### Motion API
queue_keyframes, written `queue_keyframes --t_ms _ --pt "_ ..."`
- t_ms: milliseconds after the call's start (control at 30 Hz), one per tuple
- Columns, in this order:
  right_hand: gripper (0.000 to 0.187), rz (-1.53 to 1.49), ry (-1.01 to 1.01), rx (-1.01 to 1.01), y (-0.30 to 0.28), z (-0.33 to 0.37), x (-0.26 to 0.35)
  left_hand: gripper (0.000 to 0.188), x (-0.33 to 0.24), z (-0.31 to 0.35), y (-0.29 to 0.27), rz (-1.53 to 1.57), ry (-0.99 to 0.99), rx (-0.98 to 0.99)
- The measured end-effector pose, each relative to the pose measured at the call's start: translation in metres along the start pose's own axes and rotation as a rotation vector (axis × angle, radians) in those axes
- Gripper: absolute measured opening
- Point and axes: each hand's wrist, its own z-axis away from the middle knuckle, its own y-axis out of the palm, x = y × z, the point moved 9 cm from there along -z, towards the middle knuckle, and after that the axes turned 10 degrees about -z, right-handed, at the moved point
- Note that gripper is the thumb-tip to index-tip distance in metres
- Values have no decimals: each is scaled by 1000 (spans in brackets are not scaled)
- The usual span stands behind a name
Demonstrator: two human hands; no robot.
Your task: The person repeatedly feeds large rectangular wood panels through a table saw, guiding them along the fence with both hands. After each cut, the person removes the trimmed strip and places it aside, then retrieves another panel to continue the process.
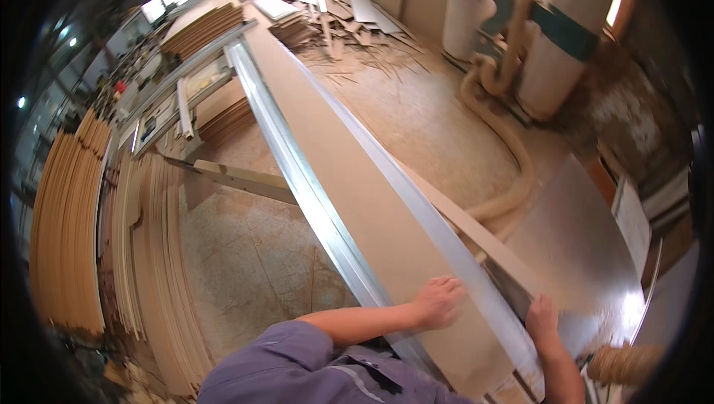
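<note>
A long brown fibreboard panel (338,159) lies on the sliding-table machine, running from near my body to the far end. Over its near part is my left hand (439,303), fingers curled in and nothing seen in them. Whether that hand rests on the panel or hovers just above, I cannot tell. My right hand (543,315) is closed around the near end of a narrow board strip (476,231), right of the machine's pale metal edge (416,203). A bright metal rail (290,170) follows the panel's left side.
Tall stacks of boards (71,233) and long strips (160,255) stand at the left. A wooden beam (245,182) juts out from the rail. Offcuts (342,17) are heaped at the far end. On the right are dust-collector bags (554,69), a hose (520,159) and a grey metal sheet (580,233).
</note>
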Motion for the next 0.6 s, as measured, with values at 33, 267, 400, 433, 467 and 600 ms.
queue_keyframes --t_ms 33,267,400,433,467,600 --pt "34 39 74 53 -1 -4 -2 61 8 -29 -7 24 -20 -21" --pt "36 268 118 126 15 -10 -7 90 43 -170 32 -88 78 308" --pt "38 352 103 109 14 -9 -8 87 44 -184 64 -117 130 354" --pt "38 358 104 128 15 -9 -8 85 45 -187 69 -125 151 335" --pt "39 363 105 148 15 -9 -9 83 46 -191 74 -131 171 315" --pt "30 358 143 190 2 -14 -10 73 49 -200 70 0 262 301"
